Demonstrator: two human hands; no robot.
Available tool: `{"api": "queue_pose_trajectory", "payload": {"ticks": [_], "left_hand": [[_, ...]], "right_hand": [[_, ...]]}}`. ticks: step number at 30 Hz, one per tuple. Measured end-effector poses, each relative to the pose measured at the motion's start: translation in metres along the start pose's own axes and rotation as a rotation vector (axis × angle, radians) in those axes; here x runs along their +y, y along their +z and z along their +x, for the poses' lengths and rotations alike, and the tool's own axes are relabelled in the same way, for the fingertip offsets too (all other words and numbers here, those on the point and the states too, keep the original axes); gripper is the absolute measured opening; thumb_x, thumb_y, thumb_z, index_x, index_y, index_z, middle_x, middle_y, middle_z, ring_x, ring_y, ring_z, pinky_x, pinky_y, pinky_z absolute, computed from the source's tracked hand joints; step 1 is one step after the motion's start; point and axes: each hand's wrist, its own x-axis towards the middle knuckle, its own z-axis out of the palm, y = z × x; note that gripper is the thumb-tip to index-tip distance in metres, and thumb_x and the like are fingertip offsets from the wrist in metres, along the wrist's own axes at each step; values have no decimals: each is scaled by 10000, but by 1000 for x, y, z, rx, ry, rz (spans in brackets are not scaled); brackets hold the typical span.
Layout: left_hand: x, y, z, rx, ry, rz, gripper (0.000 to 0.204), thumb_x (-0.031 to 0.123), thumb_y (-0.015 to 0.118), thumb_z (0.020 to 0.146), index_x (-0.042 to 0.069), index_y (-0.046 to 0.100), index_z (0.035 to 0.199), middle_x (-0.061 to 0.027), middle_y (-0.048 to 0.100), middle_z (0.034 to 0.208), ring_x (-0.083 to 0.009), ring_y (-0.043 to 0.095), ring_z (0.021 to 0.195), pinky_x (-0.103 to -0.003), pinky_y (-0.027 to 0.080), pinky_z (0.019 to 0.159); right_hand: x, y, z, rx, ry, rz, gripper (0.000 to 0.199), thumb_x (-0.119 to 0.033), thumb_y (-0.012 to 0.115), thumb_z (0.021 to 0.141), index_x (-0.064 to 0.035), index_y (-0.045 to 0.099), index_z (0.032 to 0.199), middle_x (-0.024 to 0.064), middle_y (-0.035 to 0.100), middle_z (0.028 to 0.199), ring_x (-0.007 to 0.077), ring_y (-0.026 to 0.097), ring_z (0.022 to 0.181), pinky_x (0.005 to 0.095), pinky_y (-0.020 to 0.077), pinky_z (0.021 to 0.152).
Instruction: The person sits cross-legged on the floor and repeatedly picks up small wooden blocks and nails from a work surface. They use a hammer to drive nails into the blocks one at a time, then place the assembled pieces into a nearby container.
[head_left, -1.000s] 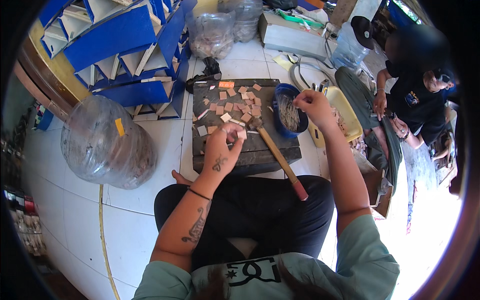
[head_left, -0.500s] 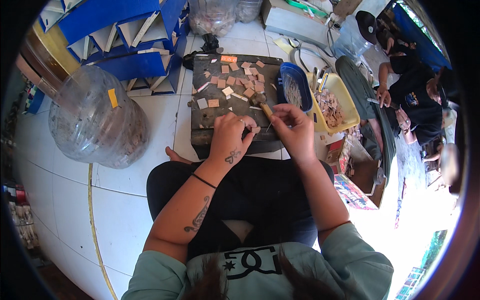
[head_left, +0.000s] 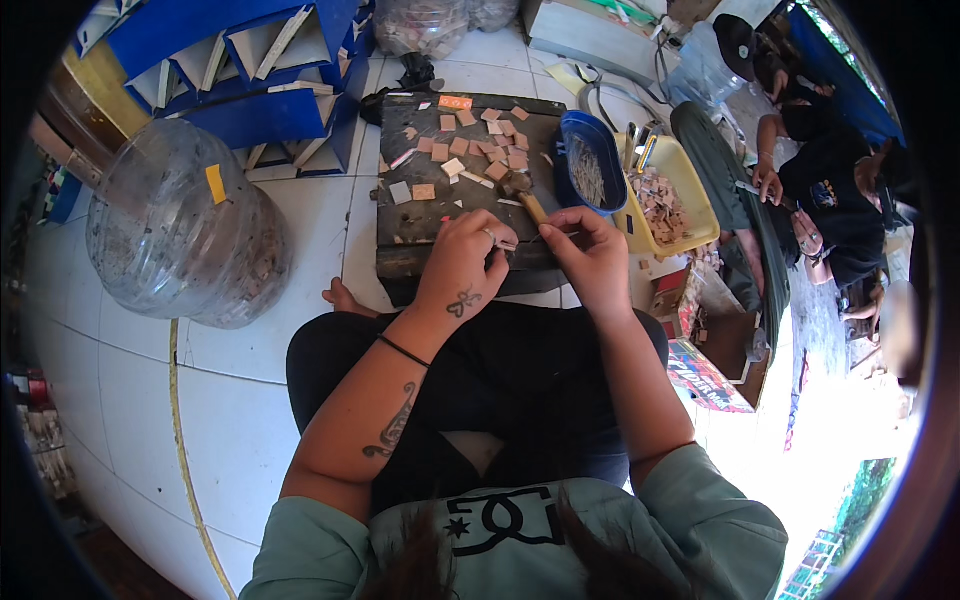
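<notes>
On the left, a clear plastic jug [head_left: 190, 260] is standing on the tiled floor, and a blue rack [head_left: 280, 118] is rising behind it. Next, a dark work block [head_left: 400, 240] is carrying many loose square tiles [head_left: 424, 191], most of them tan. At its near edge, the left hand [head_left: 462, 255] is closing its fingers narrowly on a small flat piece [head_left: 510, 246], which is poking out past the fingertips. A wooden-handled hammer [head_left: 533, 207] is lying on the block, its handle running behind the right hand [head_left: 590, 250]. That hand is pinching thumb to fingertips, seemingly on a thin pin [head_left: 537, 240] pointing toward the piece; whether the two are touching, I cannot tell. Farther right, a blue tub [head_left: 583, 125] is holding many thin pins, and a yellow tray [head_left: 690, 240] is holding small wooden pieces. At the far right, a co-worker [head_left: 840, 190] is handling something slim.

Judging by how things are lying, this one piece is being worked on and does not look finished; the loose tiles and the stock of pins are still waiting. How many are already done is not showing.

Compared with one second ago, the right hand is no longer hovering over the blue tub but is meeting the left at the block's near edge. Since half a second ago, the hands are barely shifting.
</notes>
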Motion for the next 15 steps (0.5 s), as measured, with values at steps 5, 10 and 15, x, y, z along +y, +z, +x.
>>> {"api": "queue_pose_trajectory", "payload": {"ticks": [5, 10, 15], "left_hand": [[2, 4, 1, 70, -48, -162, 127, -36, 644, 799, 15, 620, 913, -102, 620, 883, -239, 644, 806, -320, 504, 707], [0, 3, 0, 50, -19, -123, 128, -26, 666, 798, 8, 612, 908, -113, 642, 885, -233, 656, 823, -318, 507, 732], [1, 5, 0, 57, -63, -135, 152, -5, 701, 777, 19, 622, 904, -112, 657, 861, -257, 656, 810, -333, 502, 757]], "right_hand": [[-3, -2, -7, 39, 116, 155, 76, -33, 717, 865, 10, 656, 869, -5, 655, 800, 43, 583, 720, 202, 467, 655], [-2, -2, -7, 60, 59, 63, 82, -40, 712, 873, 17, 654, 880, -1, 663, 805, 44, 592, 726, 202, 474, 668], [-3, 0, -5, 46, 34, 13, 80, -55, 709, 875, 10, 664, 880, 2, 666, 770, 45, 598, 709, 211, 482, 657]]}}
